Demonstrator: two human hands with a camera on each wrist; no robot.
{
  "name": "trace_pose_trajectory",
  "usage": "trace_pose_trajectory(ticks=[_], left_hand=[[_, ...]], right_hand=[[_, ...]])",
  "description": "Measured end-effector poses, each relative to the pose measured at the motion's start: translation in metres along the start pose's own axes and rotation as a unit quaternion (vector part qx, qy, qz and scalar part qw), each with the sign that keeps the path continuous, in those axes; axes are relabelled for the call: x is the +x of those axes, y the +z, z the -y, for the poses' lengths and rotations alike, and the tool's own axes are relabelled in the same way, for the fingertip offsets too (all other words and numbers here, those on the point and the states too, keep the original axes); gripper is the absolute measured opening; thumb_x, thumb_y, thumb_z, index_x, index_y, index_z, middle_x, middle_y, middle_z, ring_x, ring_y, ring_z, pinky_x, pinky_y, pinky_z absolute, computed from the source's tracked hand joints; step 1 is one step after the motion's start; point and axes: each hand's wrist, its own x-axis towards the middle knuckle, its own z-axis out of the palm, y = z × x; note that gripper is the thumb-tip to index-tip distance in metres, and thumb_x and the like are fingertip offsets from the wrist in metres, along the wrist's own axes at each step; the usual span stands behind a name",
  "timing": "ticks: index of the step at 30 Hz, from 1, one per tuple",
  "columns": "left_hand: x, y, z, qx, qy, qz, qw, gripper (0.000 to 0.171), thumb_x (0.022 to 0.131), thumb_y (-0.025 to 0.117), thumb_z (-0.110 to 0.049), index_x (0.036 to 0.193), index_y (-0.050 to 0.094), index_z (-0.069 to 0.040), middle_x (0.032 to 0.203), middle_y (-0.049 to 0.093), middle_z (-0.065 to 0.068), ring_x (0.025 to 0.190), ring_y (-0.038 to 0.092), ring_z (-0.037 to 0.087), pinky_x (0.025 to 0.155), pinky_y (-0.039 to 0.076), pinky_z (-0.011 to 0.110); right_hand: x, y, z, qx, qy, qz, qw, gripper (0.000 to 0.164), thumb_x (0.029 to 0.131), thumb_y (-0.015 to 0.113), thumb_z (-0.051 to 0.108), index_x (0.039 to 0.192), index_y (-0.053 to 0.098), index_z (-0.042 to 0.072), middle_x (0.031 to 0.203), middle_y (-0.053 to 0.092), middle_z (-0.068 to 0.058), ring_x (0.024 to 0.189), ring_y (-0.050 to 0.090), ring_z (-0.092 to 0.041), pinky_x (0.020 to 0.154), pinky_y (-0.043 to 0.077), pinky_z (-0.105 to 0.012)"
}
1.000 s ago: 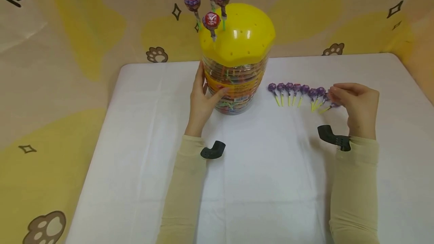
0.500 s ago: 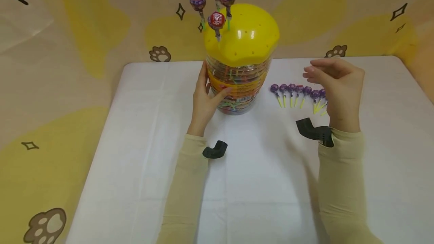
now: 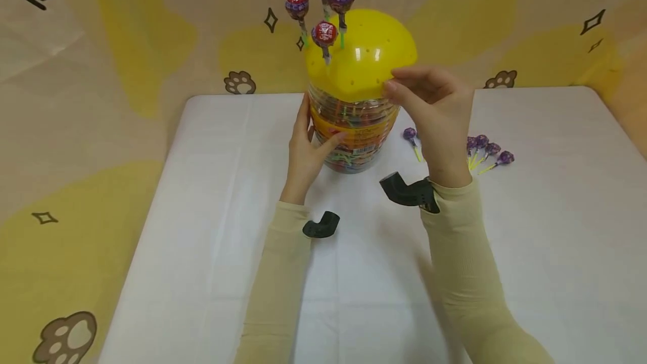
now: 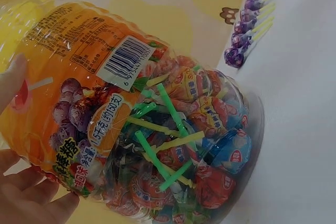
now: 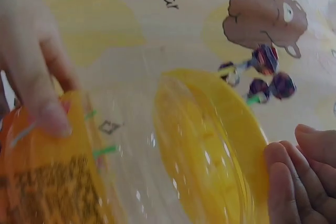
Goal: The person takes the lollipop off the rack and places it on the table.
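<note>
A clear plastic candy jar (image 3: 354, 111) full of wrapped lollipops stands upright at the back middle of the table, with an orange label (image 4: 68, 30) and a barcode. Its yellow domed lid (image 3: 374, 52) has small holes. Several purple-and-red lollipops (image 3: 324, 32) stick up from the lid's left side. My left hand (image 3: 303, 156) grips the jar's left side, thumb across the front. My right hand (image 3: 445, 111) is at the lid's front right rim, fingertips at or touching it; in the right wrist view, the fingers (image 5: 281, 171) lie beside the lid, with no lollipop visible in them.
A row of purple lollipops (image 3: 481, 142) with yellow sticks lies on the white table (image 3: 242, 229), right of the jar; my right hand hides part of it. A patterned backdrop (image 3: 192, 55) rises behind the table. Each wrist bears a black camera mount (image 3: 409, 190).
My right hand has left the right end of the lollipop row, risen and moved left to the lid's rim. The left hand keeps its grip on the jar.
</note>
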Motion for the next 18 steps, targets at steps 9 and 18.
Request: trace_pose_trajectory(ticks=[9,18], left_hand=[[-0.001,0.000,-0.001,0.013,-0.008,0.004,0.9999,0.089,0.086,0.071,-0.024,0.153,0.013,-0.018,0.156,0.017,-0.001,0.141,0.018,0.012,0.113,0.024,0.033],[-0.001,0.000,-0.002,0.020,-0.003,-0.002,0.9998,0.089,0.085,0.071,-0.021,0.153,0.013,-0.017,0.156,0.017,0.001,0.141,0.019,0.013,0.113,0.025,0.032]], right_hand=[[0.010,0.037,0.005,-0.109,-0.106,0.046,0.987,0.016,0.079,0.073,-0.004,0.094,0.069,-0.009,0.088,0.069,-0.015,0.081,0.068,-0.017,0.078,0.056,-0.030],[0.016,0.054,0.004,-0.200,-0.139,0.058,0.968,0.019,0.080,0.075,0.003,0.094,0.068,-0.008,0.088,0.070,-0.013,0.078,0.067,-0.013,0.073,0.056,-0.024]])
